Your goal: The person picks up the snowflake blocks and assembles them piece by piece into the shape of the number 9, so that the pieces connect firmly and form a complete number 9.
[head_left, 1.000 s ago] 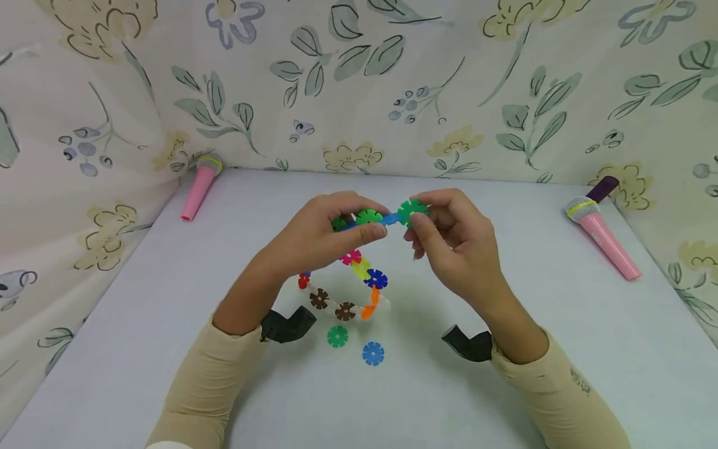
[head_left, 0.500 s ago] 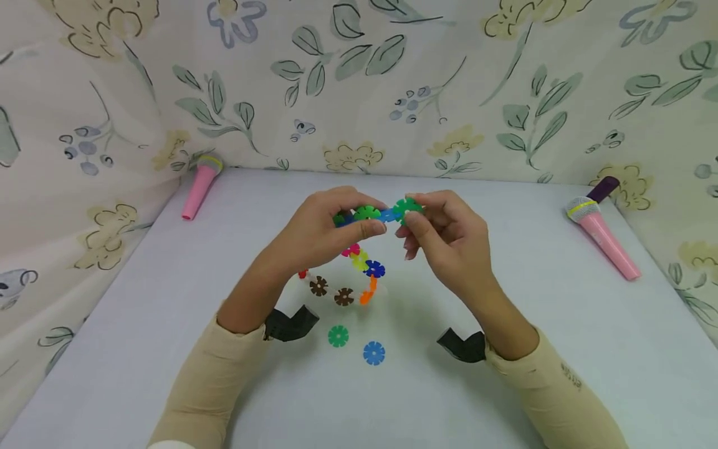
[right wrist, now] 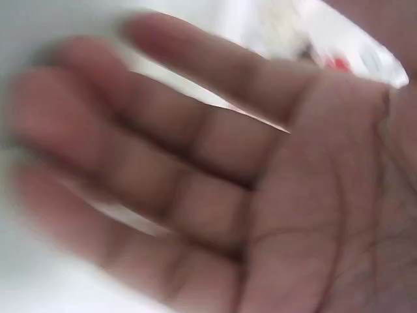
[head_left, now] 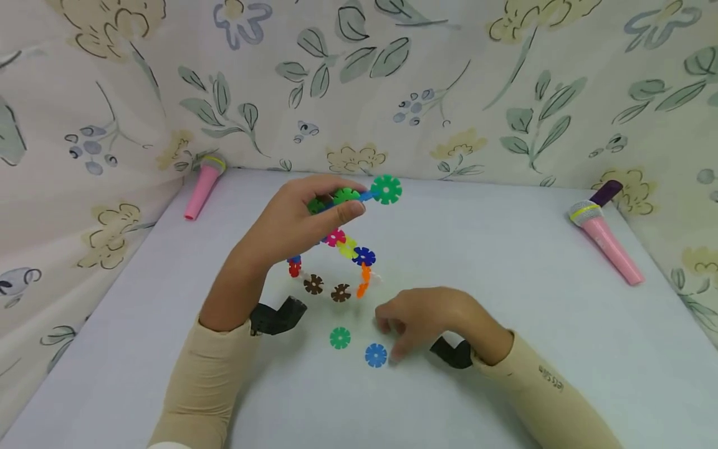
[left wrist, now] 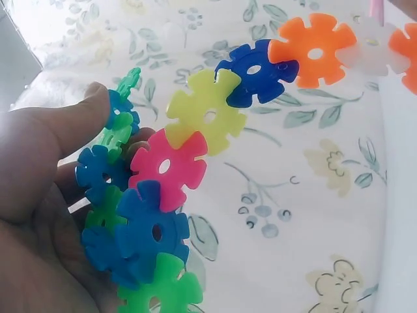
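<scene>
My left hand [head_left: 286, 221] grips a chain of interlocking snowflake discs [left wrist: 186, 114] and holds it up over the table. Green and blue discs run between its thumb and fingers, ending in a green end disc [head_left: 395, 189] beyond the fingertips. Below the hand the chain hangs in a loop of pink, yellow, dark blue, orange, clear, brown and red discs. Low over the table, my right hand [head_left: 432, 315] has nothing in its grasp, its fingers loosely bent. Its thumb tip is right beside a loose blue disc [head_left: 376, 363]. A loose green disc [head_left: 339, 345] lies farther left.
A pink toy microphone [head_left: 200, 192] lies at the back left of the white table [head_left: 505, 249]. Another pink microphone [head_left: 611, 246] lies at the right, with a dark purple object [head_left: 607, 192] behind it. A floral curtain [head_left: 359, 112] hangs along the back and left.
My right hand has let go of the chain's green end disc and come down toward the loose blue disc. The left hand has shifted slightly left and up with the chain.
</scene>
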`<action>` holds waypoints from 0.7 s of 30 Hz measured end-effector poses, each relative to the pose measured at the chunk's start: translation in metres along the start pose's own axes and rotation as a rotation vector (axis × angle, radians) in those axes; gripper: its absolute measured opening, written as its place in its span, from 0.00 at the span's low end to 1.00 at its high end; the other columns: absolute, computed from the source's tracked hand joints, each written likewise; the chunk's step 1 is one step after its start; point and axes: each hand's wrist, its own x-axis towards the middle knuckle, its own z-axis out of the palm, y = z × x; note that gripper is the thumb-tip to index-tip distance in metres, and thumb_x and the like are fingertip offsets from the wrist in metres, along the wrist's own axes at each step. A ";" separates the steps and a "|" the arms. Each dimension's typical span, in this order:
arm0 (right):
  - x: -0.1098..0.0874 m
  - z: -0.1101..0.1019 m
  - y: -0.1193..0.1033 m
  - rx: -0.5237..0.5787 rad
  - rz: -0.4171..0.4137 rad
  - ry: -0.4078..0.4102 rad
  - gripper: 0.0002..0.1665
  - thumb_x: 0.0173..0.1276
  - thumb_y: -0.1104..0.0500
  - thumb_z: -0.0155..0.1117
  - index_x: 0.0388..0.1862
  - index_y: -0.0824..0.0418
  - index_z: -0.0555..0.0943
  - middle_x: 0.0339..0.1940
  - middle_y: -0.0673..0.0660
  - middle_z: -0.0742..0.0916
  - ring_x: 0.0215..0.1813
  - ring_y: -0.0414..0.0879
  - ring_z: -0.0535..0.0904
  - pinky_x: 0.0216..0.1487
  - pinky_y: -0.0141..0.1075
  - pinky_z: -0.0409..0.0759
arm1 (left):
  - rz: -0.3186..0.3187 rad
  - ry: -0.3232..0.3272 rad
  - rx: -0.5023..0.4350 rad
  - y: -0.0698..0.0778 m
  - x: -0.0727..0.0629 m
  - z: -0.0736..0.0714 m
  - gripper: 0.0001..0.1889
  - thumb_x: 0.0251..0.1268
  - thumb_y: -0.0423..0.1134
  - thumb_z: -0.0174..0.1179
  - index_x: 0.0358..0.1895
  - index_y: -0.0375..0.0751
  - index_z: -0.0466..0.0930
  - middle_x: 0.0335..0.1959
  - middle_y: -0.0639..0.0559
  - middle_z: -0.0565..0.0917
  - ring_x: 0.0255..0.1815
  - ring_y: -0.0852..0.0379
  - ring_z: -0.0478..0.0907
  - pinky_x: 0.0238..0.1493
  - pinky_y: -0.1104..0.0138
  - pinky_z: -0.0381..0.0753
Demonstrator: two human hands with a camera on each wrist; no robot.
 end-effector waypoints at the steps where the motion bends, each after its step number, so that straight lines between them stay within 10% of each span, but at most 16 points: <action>1: 0.004 0.006 -0.004 -0.033 0.016 -0.025 0.18 0.58 0.49 0.79 0.39 0.50 0.78 0.27 0.45 0.79 0.31 0.39 0.74 0.35 0.34 0.73 | 0.010 0.000 -0.002 0.000 0.000 0.000 0.16 0.70 0.43 0.65 0.58 0.48 0.84 0.33 0.50 0.78 0.33 0.51 0.76 0.34 0.59 0.77; 8: 0.016 0.030 -0.029 -0.231 0.041 0.033 0.20 0.53 0.54 0.83 0.34 0.50 0.76 0.24 0.44 0.75 0.30 0.39 0.72 0.32 0.32 0.72 | 0.070 -0.015 0.025 -0.001 -0.001 0.001 0.19 0.68 0.41 0.66 0.61 0.45 0.82 0.38 0.54 0.80 0.33 0.55 0.76 0.33 0.61 0.78; 21: 0.021 0.040 -0.036 -0.197 -0.085 0.143 0.17 0.56 0.54 0.81 0.34 0.52 0.77 0.26 0.43 0.76 0.31 0.37 0.72 0.33 0.29 0.72 | 0.068 0.024 0.075 -0.004 0.000 0.001 0.22 0.71 0.41 0.63 0.66 0.44 0.78 0.39 0.53 0.83 0.38 0.57 0.80 0.35 0.60 0.80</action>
